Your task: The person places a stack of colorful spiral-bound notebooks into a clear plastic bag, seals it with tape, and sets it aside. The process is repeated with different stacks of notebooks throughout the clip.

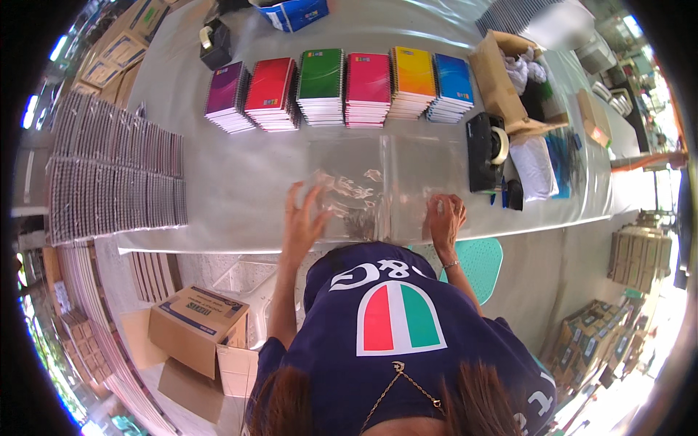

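counted on the table (247, 171): six stacks of notebooks (321, 80) in a row, one each in purple, red, green, pink, yellow and blue; two black tape dispensers (481, 149), one at the back left, one at the right; two clear plastic sheets (422, 160) side by side, flat in front of the notebooks, between the hands.

around: wrapped piles (116, 174) along the left, an open cardboard box (496, 83) and a white packet (533, 167) crowding the right, a blue box (298, 16) at the back.

left hand (301, 218): loosely open, fingers spread, at the left sheet's edge; cannot tell if touching. right hand (445, 216): fingers curled over the right sheet; cannot tell if pinching or resting.
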Demonstrator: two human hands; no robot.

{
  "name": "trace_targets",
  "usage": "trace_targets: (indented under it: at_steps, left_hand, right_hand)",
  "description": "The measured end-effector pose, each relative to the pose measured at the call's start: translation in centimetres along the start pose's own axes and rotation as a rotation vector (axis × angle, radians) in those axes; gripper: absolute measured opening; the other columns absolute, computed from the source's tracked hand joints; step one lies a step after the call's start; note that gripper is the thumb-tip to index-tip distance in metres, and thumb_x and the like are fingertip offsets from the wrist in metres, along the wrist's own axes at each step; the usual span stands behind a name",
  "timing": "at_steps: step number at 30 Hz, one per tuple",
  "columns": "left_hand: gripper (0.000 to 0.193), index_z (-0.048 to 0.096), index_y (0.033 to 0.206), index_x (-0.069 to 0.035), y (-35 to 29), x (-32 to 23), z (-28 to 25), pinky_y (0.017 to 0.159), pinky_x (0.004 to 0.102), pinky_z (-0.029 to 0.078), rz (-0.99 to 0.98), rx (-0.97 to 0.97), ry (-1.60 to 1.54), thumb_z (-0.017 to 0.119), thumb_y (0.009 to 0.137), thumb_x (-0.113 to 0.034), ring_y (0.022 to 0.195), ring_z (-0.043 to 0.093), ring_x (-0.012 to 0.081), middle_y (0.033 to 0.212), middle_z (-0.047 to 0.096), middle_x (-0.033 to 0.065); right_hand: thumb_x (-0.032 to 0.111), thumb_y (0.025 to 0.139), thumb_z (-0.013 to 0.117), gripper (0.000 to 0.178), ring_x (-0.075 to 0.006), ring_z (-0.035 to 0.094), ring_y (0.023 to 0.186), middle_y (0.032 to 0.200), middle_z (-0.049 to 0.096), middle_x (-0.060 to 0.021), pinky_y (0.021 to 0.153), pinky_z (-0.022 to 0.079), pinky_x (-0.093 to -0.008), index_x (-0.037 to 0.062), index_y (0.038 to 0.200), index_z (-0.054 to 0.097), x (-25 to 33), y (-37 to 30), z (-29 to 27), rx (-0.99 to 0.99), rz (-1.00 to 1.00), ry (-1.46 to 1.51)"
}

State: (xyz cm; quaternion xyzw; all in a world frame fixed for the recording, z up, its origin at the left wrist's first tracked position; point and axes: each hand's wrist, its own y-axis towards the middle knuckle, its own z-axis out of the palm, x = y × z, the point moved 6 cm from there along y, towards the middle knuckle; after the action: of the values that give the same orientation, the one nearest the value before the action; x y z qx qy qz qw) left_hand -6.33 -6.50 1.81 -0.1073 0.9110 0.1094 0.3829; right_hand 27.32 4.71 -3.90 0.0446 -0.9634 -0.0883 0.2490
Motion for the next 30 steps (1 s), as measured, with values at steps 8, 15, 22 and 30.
trace_targets:
  at_steps: [8, 15, 22, 30]
  left_hand:
    - [0.059, 0.051, 0.135, -0.017, -1.0, 2.1, 4.8, 0.113, 0.0566, 0.021, -0.035, 0.078, 0.219, 0.072, 0.083, -0.033, 0.139, 0.029, 0.0372, 0.143, 0.039, 0.0139]
    - [0.058, 0.051, 0.134, -0.018, -0.8, 3.5, 5.7, 0.113, 0.0544, 0.023, -0.075, 0.129, 0.257, 0.072, 0.082, -0.03, 0.138, 0.032, 0.0351, 0.142, 0.043, 0.0121]
    - [0.055, 0.051, 0.134, -0.016, 0.8, 2.5, 4.3, 0.109, 0.0507, 0.029, -0.058, 0.163, 0.178, 0.071, 0.083, -0.025, 0.133, 0.037, 0.0354, 0.137, 0.046, 0.0136]
    - [0.051, 0.052, 0.133, -0.013, 1.2, 0.6, 1.4, 0.106, 0.0501, 0.033, -0.198, 0.06, 0.106, 0.067, 0.085, -0.023, 0.129, 0.039, 0.0385, 0.139, 0.039, 0.0177]
  right_hand:
    - [0.023, 0.08, 0.073, 0.028, -0.0304, 0.046, 0.118, 0.122, 0.052, -0.0081, 0.102, 0.031, -0.0466, 0.0196, 0.108, 0.066, -0.1, 0.9, -0.5, 0.131, -0.031, -0.02]
    - [0.015, 0.081, 0.069, 0.015, -0.0347, 0.05, 0.11, 0.108, 0.061, -0.013, 0.097, 0.037, -0.0444, 0.0122, 0.096, 0.071, 1.7, 6.1, -1.0, 0.208, -0.02, 0.143]
    - [0.008, 0.083, 0.067, 0.01, -0.0317, 0.057, 0.095, 0.09, 0.065, -0.0122, 0.085, 0.043, -0.0425, 0.0035, 0.092, 0.068, 5.2, 19.2, -5.3, -0.159, -0.302, 0.267]
    - [0.026, 0.083, 0.073, 0.038, -0.0342, 0.062, 0.093, 0.1, 0.065, -0.0206, 0.085, 0.048, -0.0407, 0.0023, 0.112, 0.067, 3.2, 30.1, -3.8, -0.08, -0.006, 0.311]
